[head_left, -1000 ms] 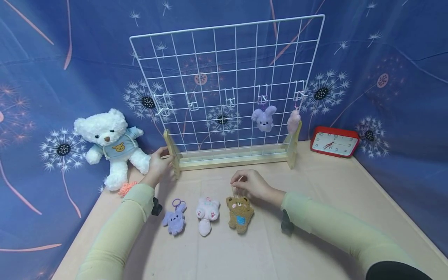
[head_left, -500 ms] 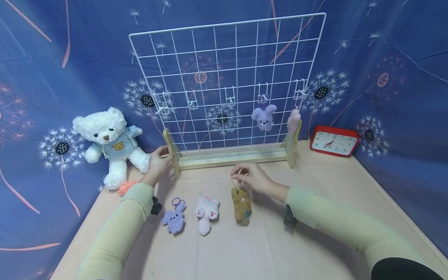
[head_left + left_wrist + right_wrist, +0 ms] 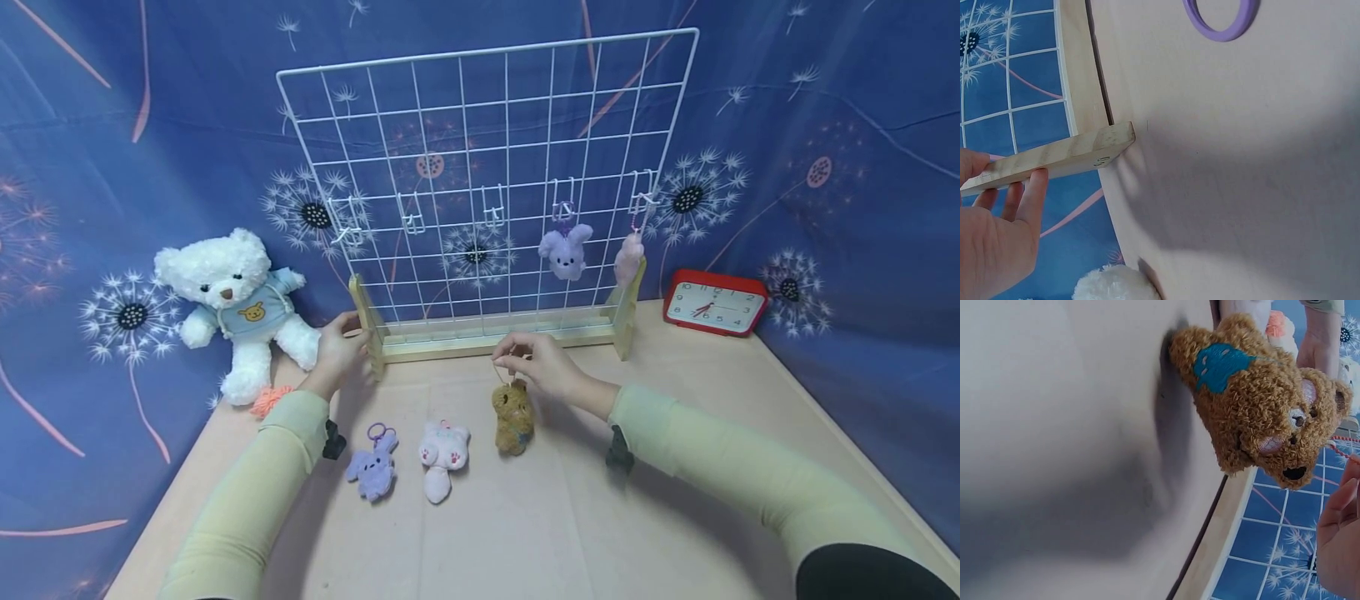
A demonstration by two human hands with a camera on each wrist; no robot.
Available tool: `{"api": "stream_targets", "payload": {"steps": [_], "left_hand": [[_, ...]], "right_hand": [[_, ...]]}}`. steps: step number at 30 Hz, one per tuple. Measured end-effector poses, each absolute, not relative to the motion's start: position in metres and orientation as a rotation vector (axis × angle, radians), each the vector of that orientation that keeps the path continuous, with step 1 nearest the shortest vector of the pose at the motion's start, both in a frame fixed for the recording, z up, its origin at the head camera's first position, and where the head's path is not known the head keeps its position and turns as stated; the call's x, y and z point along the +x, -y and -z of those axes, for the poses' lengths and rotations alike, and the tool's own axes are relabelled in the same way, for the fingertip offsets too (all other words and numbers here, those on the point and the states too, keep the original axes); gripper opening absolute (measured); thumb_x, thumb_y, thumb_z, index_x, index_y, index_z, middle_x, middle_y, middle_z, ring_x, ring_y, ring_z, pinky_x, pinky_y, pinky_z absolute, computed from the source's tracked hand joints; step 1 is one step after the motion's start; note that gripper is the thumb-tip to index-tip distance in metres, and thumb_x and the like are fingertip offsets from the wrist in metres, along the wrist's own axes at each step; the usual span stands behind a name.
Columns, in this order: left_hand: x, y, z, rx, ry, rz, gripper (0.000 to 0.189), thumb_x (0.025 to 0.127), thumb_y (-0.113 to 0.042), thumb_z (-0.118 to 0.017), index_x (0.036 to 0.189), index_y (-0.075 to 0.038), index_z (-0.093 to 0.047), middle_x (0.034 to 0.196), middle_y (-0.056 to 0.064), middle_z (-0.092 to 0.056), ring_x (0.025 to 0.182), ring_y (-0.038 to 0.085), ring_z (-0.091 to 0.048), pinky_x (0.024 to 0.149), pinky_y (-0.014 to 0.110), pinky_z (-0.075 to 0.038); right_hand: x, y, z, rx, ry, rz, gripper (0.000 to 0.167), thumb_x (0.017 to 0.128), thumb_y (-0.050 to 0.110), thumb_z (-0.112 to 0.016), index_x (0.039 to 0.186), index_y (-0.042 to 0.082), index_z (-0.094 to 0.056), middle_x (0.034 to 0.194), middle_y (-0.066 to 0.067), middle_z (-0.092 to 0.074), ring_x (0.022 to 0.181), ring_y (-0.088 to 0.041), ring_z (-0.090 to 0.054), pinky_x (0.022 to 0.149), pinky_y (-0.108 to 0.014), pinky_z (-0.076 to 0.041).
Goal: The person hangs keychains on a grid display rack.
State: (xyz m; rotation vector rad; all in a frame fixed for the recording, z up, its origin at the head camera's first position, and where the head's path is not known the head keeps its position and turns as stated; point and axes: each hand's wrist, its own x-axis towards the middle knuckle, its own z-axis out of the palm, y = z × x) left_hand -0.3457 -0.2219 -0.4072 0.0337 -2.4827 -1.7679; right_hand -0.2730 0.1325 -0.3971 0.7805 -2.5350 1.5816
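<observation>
My right hand [image 3: 543, 367] pinches the thin loop of a brown plush bear keychain [image 3: 513, 418]. The bear hangs below the fingers, in front of the rack's wooden base. In the right wrist view the bear [image 3: 1260, 406] shows a blue belly patch, and the loop looks like a beaded chain [image 3: 1342, 447]. My left hand [image 3: 341, 357] holds the left wooden upright [image 3: 367, 325] of a white wire grid rack [image 3: 506, 150]. Thumb and fingers lie on opposite sides of that upright [image 3: 1079, 150] in the left wrist view.
A purple bunny keychain [image 3: 372, 472] and a pale plush keychain [image 3: 444, 454] lie on the table. A purple bunny [image 3: 566, 252] and a pink plush [image 3: 630, 260] hang from hooks at the grid's right. A white teddy [image 3: 247, 308], orange yarn [image 3: 272, 402] and a red clock [image 3: 716, 302] stand around.
The right hand has lifted the brown bear off the table by its loop and moved it up towards the rack, the bear turning as it hangs. My left hand stays on the upright.
</observation>
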Motion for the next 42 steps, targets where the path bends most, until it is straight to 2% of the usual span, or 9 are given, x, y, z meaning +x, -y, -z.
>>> {"api": "stream_targets", "payload": {"steps": [3, 7, 14, 25, 33, 42], "left_hand": [[-0.346, 0.222, 0.407, 0.048, 2.485, 1.773, 0.052, 0.102, -0.005, -0.059, 0.152, -0.002, -0.044, 0.144, 0.026, -0.051, 0.130, 0.038, -0.053, 0.104, 0.042, -0.053], [-0.345, 0.222, 0.407, 0.057, 2.489, 1.785, 0.052, 0.103, -0.005, -0.058, 0.153, -0.002, -0.043, 0.144, 0.026, -0.050, 0.130, 0.038, -0.053, 0.105, 0.042, -0.052], [-0.345, 0.221, 0.405, 0.046, 2.484, 1.789, 0.052, 0.102, -0.006, -0.059, 0.152, -0.002, -0.044, 0.144, 0.025, -0.051, 0.129, 0.038, -0.054, 0.105, 0.043, -0.052], [-0.346, 0.222, 0.406, 0.041, 2.486, 1.793, 0.051, 0.102, -0.006, -0.059, 0.151, -0.002, -0.045, 0.144, 0.025, -0.051, 0.130, 0.037, -0.053, 0.105, 0.042, -0.052], [-0.347, 0.222, 0.406, 0.030, 2.490, 1.774, 0.052, 0.102, -0.006, -0.058, 0.152, -0.001, -0.043, 0.144, 0.026, -0.051, 0.130, 0.037, -0.053, 0.105, 0.042, -0.052], [-0.347, 0.222, 0.408, 0.065, 2.484, 1.801, 0.054, 0.102, -0.004, -0.058, 0.153, -0.001, -0.042, 0.144, 0.026, -0.051, 0.130, 0.036, -0.053, 0.105, 0.040, -0.052]], "right_hand": [[-0.274, -0.131, 0.393, 0.783, 2.515, -1.591, 0.003, 0.095, 0.007, -0.072, 0.098, 0.006, -0.073, 0.088, -0.008, -0.069, 0.073, -0.026, -0.063, 0.058, -0.035, -0.059], [-0.276, -0.129, 0.389, 0.763, 2.515, -1.568, 0.004, 0.095, 0.009, -0.073, 0.098, 0.006, -0.073, 0.083, -0.011, -0.068, 0.070, -0.025, -0.062, 0.057, -0.036, -0.057], [-0.283, -0.126, 0.381, 0.771, 2.431, -1.555, 0.005, 0.093, 0.004, -0.073, 0.098, 0.002, -0.073, 0.087, -0.009, -0.069, 0.069, -0.019, -0.061, 0.057, -0.024, -0.054], [-0.293, -0.126, 0.369, 0.762, 2.340, -1.578, 0.005, 0.094, 0.003, -0.073, 0.098, -0.001, -0.073, 0.088, -0.007, -0.068, 0.069, -0.024, -0.061, 0.054, -0.024, -0.053], [-0.297, -0.128, 0.344, 0.749, 2.291, -1.575, 0.008, 0.095, 0.005, -0.072, 0.100, -0.001, -0.073, 0.094, -0.011, -0.068, 0.075, -0.033, -0.063, 0.058, -0.031, -0.055], [-0.301, -0.132, 0.315, 0.789, 2.203, -1.558, 0.009, 0.096, 0.008, -0.071, 0.102, 0.001, -0.072, 0.090, -0.013, -0.066, 0.074, -0.038, -0.059, 0.054, -0.027, -0.048]]}}
